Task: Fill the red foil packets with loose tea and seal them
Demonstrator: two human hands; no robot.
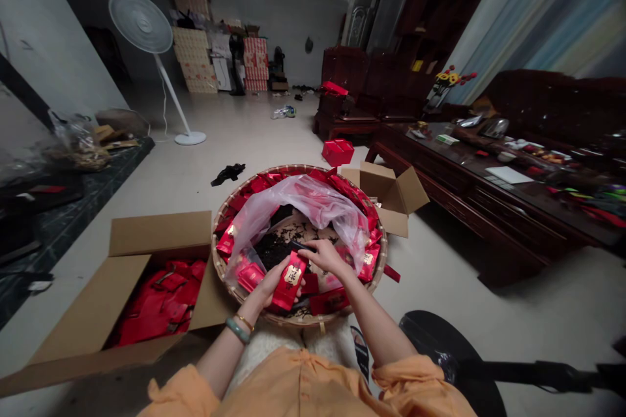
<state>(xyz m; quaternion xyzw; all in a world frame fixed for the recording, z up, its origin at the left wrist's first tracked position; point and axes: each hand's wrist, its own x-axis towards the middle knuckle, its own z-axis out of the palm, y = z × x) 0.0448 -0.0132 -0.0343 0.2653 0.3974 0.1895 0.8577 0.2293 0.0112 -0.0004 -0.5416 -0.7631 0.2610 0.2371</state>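
Note:
My left hand (272, 284) is closed round a small red packet (290, 280) with gold print, held upright over the near edge of a round woven basket (376, 270). My right hand (327, 256) pinches a small dark scoop (302, 246) just above the packet's mouth. The basket holds a heap of dark loose tea leaves (272, 249), a crumpled clear plastic bag (313, 205) and several more red packets around its rim.
An open cardboard box (122, 300) of red packets lies at my left. A smaller open box (394, 192) stands behind the basket. A long dark wooden table (493, 208) runs along the right. A white standing fan (147, 32) and stacked cartons (195, 52) are at the back.

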